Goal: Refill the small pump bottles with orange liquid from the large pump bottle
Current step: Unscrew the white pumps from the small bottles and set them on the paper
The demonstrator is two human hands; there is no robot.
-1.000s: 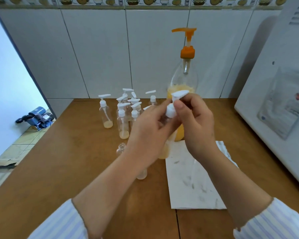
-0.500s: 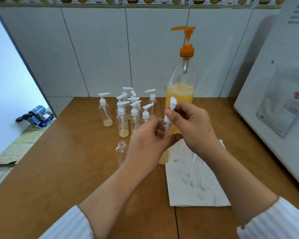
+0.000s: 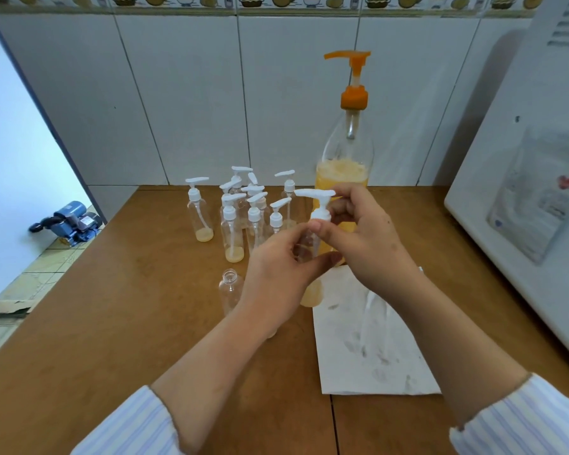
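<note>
We note the tabletop (image 3: 119, 323) first: brown wood, carrying everything. At its back by the tiled wall stands the large pump bottle (image 3: 345, 149), orange liquid filling roughly its lower part, so supply remains. A stained paper sheet (image 3: 368, 349) lies in front of it. Left of the big bottle we count a cluster of capped small bottles (image 3: 243, 211), each showing only a shallow orange layer at the bottom; whether these count as done we cannot tell. One open empty bottle (image 3: 230, 290) stands uncapped near the left wrist, plainly still to fill. Centre, our left hand (image 3: 276, 274) grips a small bottle (image 3: 311, 290) with a little orange at its base, while our right hand (image 3: 365, 241) pinches the white pump cap (image 3: 319, 205) at its neck. We judge this one is being recapped, with at least one bottle left.
</note>
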